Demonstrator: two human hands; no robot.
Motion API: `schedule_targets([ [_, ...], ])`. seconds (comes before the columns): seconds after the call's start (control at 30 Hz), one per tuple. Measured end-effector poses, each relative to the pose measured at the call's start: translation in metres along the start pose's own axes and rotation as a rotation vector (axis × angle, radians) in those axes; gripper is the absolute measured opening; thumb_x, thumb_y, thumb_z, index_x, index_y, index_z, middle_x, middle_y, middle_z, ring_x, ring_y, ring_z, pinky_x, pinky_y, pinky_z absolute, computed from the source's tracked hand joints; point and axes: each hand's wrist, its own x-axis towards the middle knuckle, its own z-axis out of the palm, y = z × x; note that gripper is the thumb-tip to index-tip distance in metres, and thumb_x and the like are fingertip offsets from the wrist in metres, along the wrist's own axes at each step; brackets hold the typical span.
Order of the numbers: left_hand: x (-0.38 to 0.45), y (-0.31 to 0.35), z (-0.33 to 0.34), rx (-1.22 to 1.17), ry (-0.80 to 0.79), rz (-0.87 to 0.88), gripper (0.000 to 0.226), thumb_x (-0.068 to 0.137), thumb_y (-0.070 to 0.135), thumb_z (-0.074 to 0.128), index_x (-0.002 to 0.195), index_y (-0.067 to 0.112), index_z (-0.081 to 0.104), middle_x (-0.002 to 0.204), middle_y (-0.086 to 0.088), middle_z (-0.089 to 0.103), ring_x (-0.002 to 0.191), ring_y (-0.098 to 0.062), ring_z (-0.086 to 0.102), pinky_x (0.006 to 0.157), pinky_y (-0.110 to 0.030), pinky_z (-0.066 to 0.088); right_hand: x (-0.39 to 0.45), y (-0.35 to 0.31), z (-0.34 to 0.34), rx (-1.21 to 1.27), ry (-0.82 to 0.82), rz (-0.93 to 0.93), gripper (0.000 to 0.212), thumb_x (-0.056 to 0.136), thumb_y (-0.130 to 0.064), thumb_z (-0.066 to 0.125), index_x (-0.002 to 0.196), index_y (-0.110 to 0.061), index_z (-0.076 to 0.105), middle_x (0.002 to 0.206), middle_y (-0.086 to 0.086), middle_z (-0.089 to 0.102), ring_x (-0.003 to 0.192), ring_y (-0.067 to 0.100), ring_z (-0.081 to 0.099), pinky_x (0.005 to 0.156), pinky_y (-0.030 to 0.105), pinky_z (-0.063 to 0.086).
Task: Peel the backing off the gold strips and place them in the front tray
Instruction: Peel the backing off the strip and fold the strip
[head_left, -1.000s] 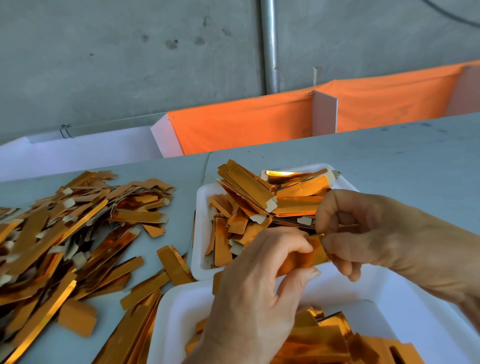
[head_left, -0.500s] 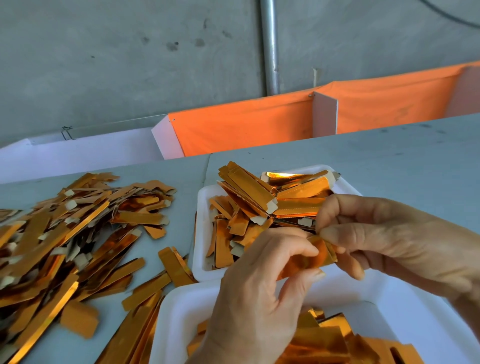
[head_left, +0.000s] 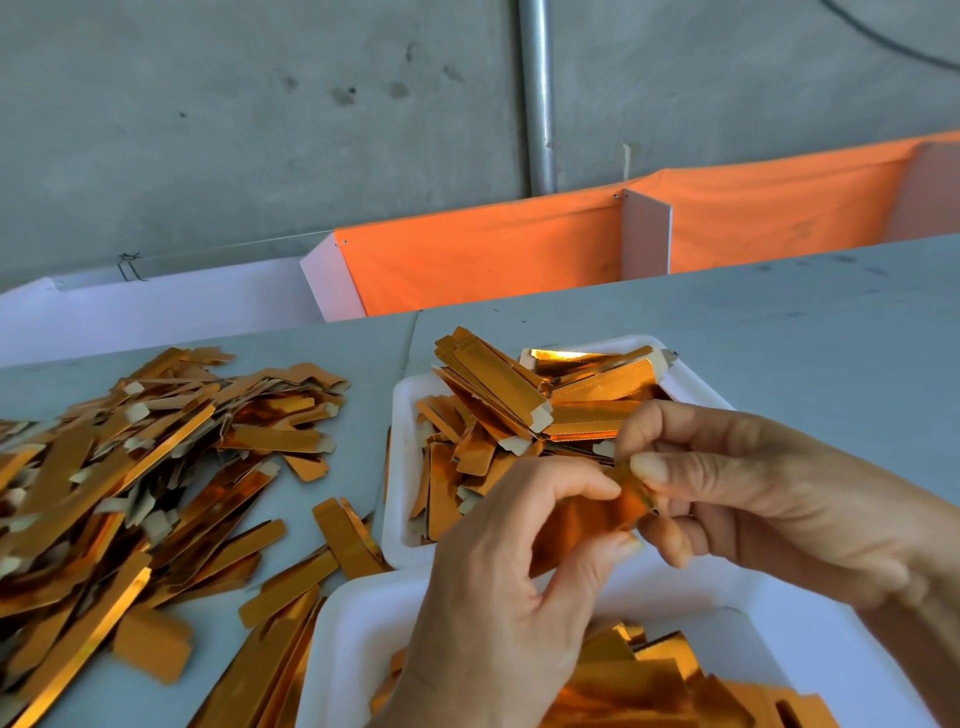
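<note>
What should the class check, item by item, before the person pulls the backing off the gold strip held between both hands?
1. Left hand has a grip on the gold strip: ok, thumb and fingers pinch it.
2. Right hand pinches the strip's other end: ok.
3. Backing already started to lift: cannot tell, the fingers hide that end.
4. Front tray lies under the hands to receive the strip: ok.
5. Front tray has room: ok, white floor shows beside the gold pieces in it.
6. Held strip is apart from the stack in the back tray: ok, it is held above and nearer than that stack.
</note>
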Motion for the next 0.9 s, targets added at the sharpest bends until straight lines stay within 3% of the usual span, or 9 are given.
schedule_targets([
  [0.13, 0.0012, 0.0014, -0.0003, -0.023, 0.013, 0.031, 0.018, 0.085, 0.034, 0.063, 0.103, 0.032, 0.059, 0.104, 0.016, 0.065, 0.099, -0.007, 0.065, 0.078, -0.013, 0.05, 0.0013, 0.0003, 0.0005, -0.002, 0.028, -0.007, 0.035, 0.062, -0.027, 0.089, 0.087, -0.011, 0.069, 0.065, 0.007, 0.057, 0.054, 0.016, 0.06, 0.054, 0.023, 0.052],
  [0.3, -0.0003, 0.0004, 0.0, -0.056, 0.018, -0.002, 0.018, 0.085, 0.034, 0.063, 0.102, 0.033, 0.06, 0.102, 0.015, 0.067, 0.098, -0.007, 0.066, 0.078, -0.016, 0.052, 0.0045, 0.0024, 0.004, -0.032, 0.056, -0.042, 0.021, 0.068, -0.024, 0.081, 0.081, -0.012, 0.069, 0.062, 0.007, 0.06, 0.053, 0.015, 0.06, 0.054, 0.022, 0.052],
  [0.47, -0.001, -0.0003, 0.0009, -0.102, -0.013, -0.073, 0.021, 0.082, 0.04, 0.061, 0.102, 0.038, 0.057, 0.1, 0.012, 0.069, 0.098, -0.01, 0.066, 0.08, -0.024, 0.053, 0.0035, 0.0041, 0.0018, -0.036, 0.039, -0.035, 0.037, 0.059, -0.032, 0.09, 0.083, -0.013, 0.069, 0.067, 0.009, 0.061, 0.056, 0.016, 0.062, 0.057, 0.024, 0.054],
  [0.67, 0.001, 0.0033, -0.0012, -0.092, 0.048, -0.069, 0.036, 0.081, 0.027, 0.068, 0.111, 0.041, 0.053, 0.106, 0.023, 0.066, 0.105, 0.003, 0.061, 0.083, -0.007, 0.044, 0.0066, 0.0054, 0.0059, -0.055, 0.068, -0.065, 0.036, 0.057, -0.034, 0.09, 0.078, -0.014, 0.069, 0.064, 0.006, 0.061, 0.053, 0.014, 0.061, 0.055, 0.022, 0.052],
  [0.8, 0.0003, 0.0064, -0.0005, -0.017, 0.045, -0.081, 0.043, 0.077, 0.044, 0.067, 0.118, 0.045, 0.051, 0.11, 0.026, 0.064, 0.113, 0.008, 0.053, 0.088, 0.001, 0.033, 0.0044, 0.0045, 0.0018, -0.033, 0.085, 0.03, 0.032, 0.062, -0.037, 0.086, 0.077, -0.016, 0.067, 0.066, 0.007, 0.06, 0.059, 0.016, 0.062, 0.058, 0.023, 0.053],
  [0.9, 0.0002, 0.0085, 0.0006, 0.053, 0.06, -0.067, 0.047, 0.078, 0.042, 0.069, 0.121, 0.046, 0.05, 0.111, 0.02, 0.063, 0.113, 0.009, 0.053, 0.09, 0.001, 0.031, 0.0013, 0.0009, 0.0026, -0.06, 0.101, 0.092, 0.036, 0.065, -0.033, 0.084, 0.082, -0.008, 0.065, 0.076, 0.013, 0.057, 0.071, 0.02, 0.062, 0.067, 0.029, 0.055],
])
